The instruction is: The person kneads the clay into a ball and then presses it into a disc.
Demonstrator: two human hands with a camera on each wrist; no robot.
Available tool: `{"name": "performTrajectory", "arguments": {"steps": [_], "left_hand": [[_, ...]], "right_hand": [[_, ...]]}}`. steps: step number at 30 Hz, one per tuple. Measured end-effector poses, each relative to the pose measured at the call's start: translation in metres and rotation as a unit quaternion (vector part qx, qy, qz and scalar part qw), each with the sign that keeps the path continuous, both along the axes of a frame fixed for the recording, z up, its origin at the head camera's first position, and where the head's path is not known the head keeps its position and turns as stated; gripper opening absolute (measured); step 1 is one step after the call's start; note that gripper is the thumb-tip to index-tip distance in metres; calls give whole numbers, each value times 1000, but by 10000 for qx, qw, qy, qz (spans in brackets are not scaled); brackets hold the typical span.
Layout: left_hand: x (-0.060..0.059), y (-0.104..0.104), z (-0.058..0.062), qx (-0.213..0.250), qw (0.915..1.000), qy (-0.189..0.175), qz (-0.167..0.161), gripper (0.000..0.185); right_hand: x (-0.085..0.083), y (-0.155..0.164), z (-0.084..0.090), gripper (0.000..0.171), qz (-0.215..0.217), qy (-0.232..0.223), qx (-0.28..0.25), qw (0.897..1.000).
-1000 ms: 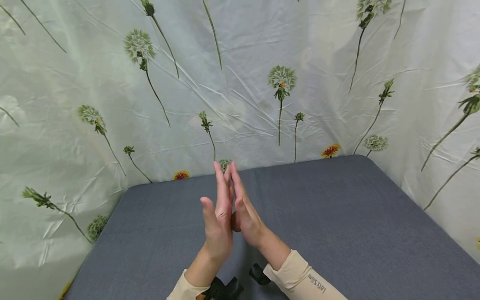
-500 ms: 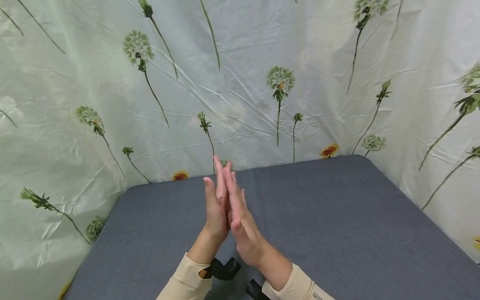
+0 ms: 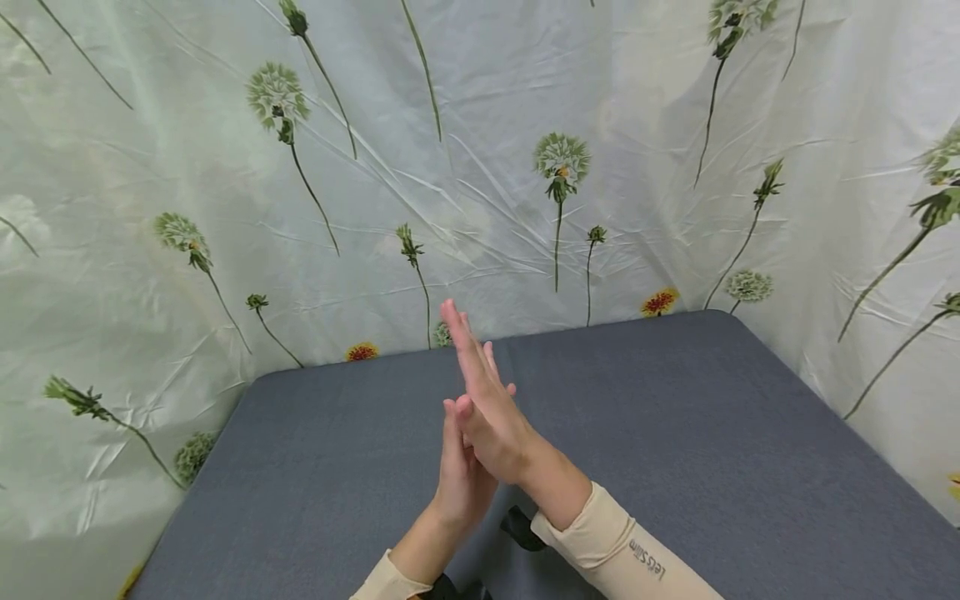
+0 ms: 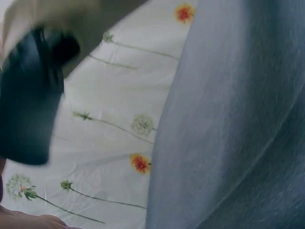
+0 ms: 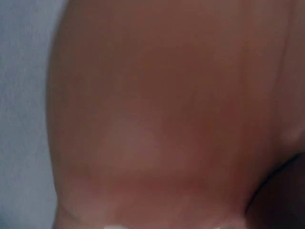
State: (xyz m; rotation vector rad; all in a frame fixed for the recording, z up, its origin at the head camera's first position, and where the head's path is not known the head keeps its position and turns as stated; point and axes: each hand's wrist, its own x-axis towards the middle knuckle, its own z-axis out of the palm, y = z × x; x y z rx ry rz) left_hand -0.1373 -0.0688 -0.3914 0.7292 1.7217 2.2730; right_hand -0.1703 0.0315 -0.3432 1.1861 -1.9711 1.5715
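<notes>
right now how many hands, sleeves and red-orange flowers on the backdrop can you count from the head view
hands: 2, the left hand and the right hand, palms pressed together, fingers straight
beige sleeves: 2, left sleeve and right sleeve
red-orange flowers: 2, one left of the hands, one right
total: 6

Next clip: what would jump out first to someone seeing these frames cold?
The two hands pressed palm to palm above the middle of the grey table: the right hand lies over the left hand, fingers straight, holding nothing. Behind and on both sides hangs a pale crinkled curtain printed with dandelion heads on long stems. The right wrist view is filled with blurred skin.
</notes>
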Motion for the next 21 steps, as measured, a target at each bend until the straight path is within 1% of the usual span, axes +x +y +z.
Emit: {"name": "performTrajectory", "arguments": {"steps": [1, 4, 5, 8, 11, 14, 17, 21], "left_hand": [[1, 0, 0, -27, 10000, -27, -24, 92], [6, -1, 1, 21, 9993, -114, -346, 93], [7, -1, 2, 62, 9989, -98, -452, 89], [10, 0, 5, 212, 9980, -75, -584, 80], [13, -1, 10, 286, 9985, 16, -470, 79], [14, -3, 16, 228, 9995, 165, -146, 81], [10, -6, 22, 145, 9989, 397, 196, 79], [3, -11, 31, 8, 9961, 667, 585, 79]], "right_hand": [[-3, 2, 1, 104, -8, -35, 16, 10000], [-11, 7, 1, 104, -31, -204, -45, 9998], [-14, 8, -1, 104, -35, -283, -101, 9995], [-22, 11, -7, 104, 42, -522, -299, 9982], [-28, 12, -17, 101, 146, -741, -446, 9961], [-28, 10, -29, 97, 347, -929, -607, 9932], [-23, 5, -39, 95, 629, -1080, -818, 9888], [-10, -5, -46, 94, 932, -1183, -1053, 9830]]}}
